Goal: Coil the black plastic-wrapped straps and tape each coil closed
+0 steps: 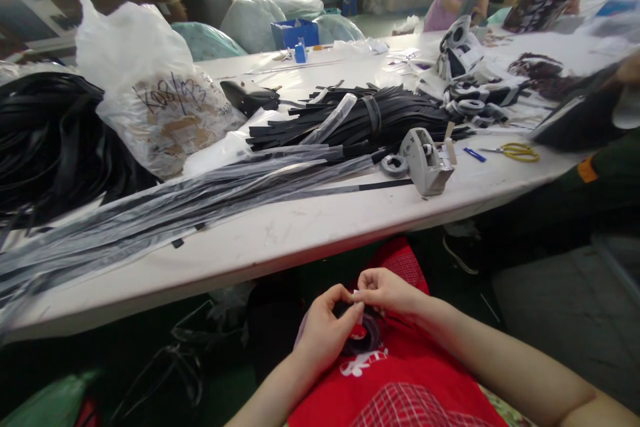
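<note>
Both of my hands are in my lap, below the table edge, over a red garment (400,380). My left hand (325,330) is curled round a dark roll of tape (367,340). My right hand (387,290) pinches at the roll's loose end right beside the left thumb. The fingers of both hands are closed and touch each other at the roll.
The white table (310,227) carries a grey tape dispenser (427,160), a bundle of black straps (370,117), clear-wrapped strips (165,203), yellow scissors (520,151), a plastic bag (155,90) and a black strap heap (50,140). Another person's sleeve (600,180) is on the right.
</note>
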`<act>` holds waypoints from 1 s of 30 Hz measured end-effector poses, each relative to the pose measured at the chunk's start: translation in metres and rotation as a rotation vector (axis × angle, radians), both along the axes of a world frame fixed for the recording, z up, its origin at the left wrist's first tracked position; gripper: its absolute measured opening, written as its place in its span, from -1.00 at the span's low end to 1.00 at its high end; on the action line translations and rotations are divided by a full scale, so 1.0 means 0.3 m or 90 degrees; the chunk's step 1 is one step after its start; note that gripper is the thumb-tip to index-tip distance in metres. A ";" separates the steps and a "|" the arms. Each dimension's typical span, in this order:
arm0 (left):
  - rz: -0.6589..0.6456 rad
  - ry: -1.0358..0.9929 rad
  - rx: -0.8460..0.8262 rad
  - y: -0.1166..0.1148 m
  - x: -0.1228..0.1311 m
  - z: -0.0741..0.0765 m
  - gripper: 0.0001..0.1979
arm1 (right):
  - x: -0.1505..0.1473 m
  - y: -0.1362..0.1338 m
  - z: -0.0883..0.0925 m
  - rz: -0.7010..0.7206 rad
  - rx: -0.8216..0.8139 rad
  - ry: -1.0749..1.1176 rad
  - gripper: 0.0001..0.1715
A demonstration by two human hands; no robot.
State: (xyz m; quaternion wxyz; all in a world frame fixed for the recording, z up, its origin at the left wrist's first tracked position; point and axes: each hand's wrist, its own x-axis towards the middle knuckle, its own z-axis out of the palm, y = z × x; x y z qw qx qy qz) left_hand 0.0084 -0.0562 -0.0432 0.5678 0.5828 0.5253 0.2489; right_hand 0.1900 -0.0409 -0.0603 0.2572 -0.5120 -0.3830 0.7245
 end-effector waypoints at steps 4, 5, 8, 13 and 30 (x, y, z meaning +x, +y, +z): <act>-0.001 -0.086 -0.094 -0.011 0.008 0.023 -0.74 | 0.004 -0.001 0.010 -0.037 -0.089 0.097 -0.52; -0.002 -0.102 -0.103 -0.016 0.009 0.032 -0.74 | 0.008 0.001 0.017 -0.031 -0.116 0.108 -0.58; 0.001 -0.078 -0.016 -0.031 0.007 0.060 -0.80 | 0.024 0.010 0.041 0.036 -0.137 0.087 -0.73; 0.000 -0.002 0.093 -0.047 -0.007 0.073 -0.83 | 0.048 0.023 0.067 0.183 -0.032 0.045 -0.82; 0.013 0.023 -0.017 -0.032 0.035 0.093 -0.83 | 0.019 0.085 0.137 0.294 0.268 -0.311 -0.79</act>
